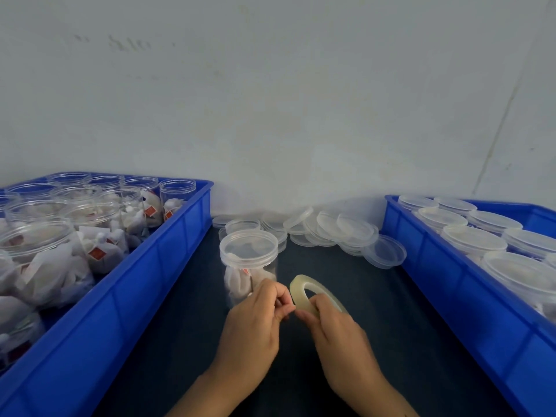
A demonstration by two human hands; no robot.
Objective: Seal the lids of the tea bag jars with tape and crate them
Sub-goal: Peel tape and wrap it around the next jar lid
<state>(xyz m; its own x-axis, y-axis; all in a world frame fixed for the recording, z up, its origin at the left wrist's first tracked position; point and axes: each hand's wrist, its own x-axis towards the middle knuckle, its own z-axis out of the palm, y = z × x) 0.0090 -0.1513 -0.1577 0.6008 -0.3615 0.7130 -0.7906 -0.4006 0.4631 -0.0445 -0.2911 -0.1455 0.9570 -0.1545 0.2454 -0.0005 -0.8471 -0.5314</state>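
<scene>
Your right hand (pixel 328 314) grips the tape (pixel 302 291) upright while your left hand (pixel 258 308) pinches at its edge (hunting the loose end, I'd guess), right beside the lidded jar (pixel 248 260) standing between the crates (pixel 168 266) so it's handy.

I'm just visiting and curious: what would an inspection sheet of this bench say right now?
Surface: dark table against a pale wall.
Job's things: lidded jar of tea bags stands upright at the centre; tape roll just right of it.
Crates: left blue crate holds open jars of tea bags; right blue crate holds lidded jars.
Clutter: loose lids piled by the wall.
Hands: right hand holds the roll; left hand pinches at its edge, apparently the tape end.
Cables: nothing seen.
Surroundings: wall only.
</scene>
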